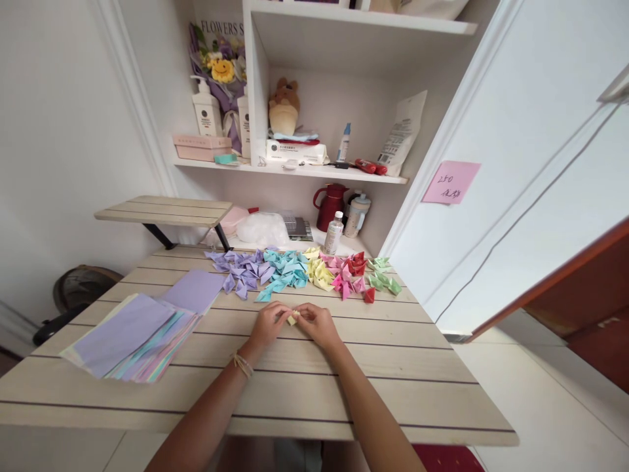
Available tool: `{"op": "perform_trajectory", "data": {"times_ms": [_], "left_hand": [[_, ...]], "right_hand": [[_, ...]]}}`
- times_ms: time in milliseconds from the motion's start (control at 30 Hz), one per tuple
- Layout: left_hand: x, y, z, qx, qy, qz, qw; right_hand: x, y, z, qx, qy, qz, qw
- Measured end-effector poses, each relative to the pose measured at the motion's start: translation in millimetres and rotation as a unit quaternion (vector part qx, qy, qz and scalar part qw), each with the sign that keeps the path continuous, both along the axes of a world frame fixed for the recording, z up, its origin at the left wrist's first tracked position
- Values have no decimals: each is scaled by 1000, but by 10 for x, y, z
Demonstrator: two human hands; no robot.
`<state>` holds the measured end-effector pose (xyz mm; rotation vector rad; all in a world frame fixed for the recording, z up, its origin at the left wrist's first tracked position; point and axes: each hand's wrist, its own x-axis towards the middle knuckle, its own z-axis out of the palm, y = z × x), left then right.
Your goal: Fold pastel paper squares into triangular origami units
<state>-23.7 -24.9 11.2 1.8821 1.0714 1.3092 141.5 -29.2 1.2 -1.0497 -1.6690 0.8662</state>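
Fingertips: thumbs and fingers are drawn nearly together on both sides, and a small pale-yellow folded paper (292, 320) is pinched between them, just below the centre of the frame; its folds are too small to be made out.
Left hand (268, 325): the paper is gripped from its left side, and a thin bracelet (242, 364) is worn at the wrist.
Right hand (317, 323): the paper is gripped from its right side, the fingertips being set close to those opposite.
Folded pieces: above the hands, across mid-frame, clusters are spread from left to right: purple pieces (243, 267), teal pieces (289, 265), yellow pieces (320, 275), pink pieces (344, 284) mixed with red pieces (357, 263), and green pieces (394, 286).
Flat paper: a fanned stack of coloured sheets (128, 331) is laid at the left of the frame.
Slatted tabletop (407, 393): all this paperwork is supported by it, and a raised stand (164, 210) is set at its far left.
Behind: a clear bottle (333, 236) and a red jug (332, 208) are placed right of upper centre.
Wall: a pink note (451, 182) is stuck at upper right.
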Motion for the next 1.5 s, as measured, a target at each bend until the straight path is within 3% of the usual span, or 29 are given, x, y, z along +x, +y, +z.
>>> {"op": "perform_trajectory", "data": {"times_ms": [233, 367, 533, 733, 800, 867, 1000, 1133, 1367, 1500], "left_hand": [[0, 8, 4, 8, -7, 9, 1000], [37, 52, -76, -69, -94, 24, 993], [80, 63, -150, -183, -224, 39, 957], [-2, 28, -25, -270, -220, -100, 932], [-29, 31, -2, -267, -185, -139, 936], [-36, 43, -16, -246, -155, -135, 947], [-14, 77, -104, -190, -124, -35, 973], [0, 84, -132, -156, -138, 27, 978], [24, 51, -86, -209, -159, -31, 965], [21, 65, -119, -211, -161, -6, 964]], "right_hand": [[76, 8, 83, 61, -73, -10, 995], [66, 9, 114, 62, -77, 9, 995], [-30, 33, 29, -2, -4, 13, 1000], [65, 59, -27, -53, 28, 31, 998], [109, 48, -9, -55, 0, 58, 997], [122, 34, 12, -54, -24, 82, 995], [62, 20, 21, -50, -4, 73, 996], [-12, 22, -10, -67, 61, 44, 995], [-19, 38, -47, -80, 81, 39, 993], [-3, 35, -27, -75, 63, 27, 995]]}}
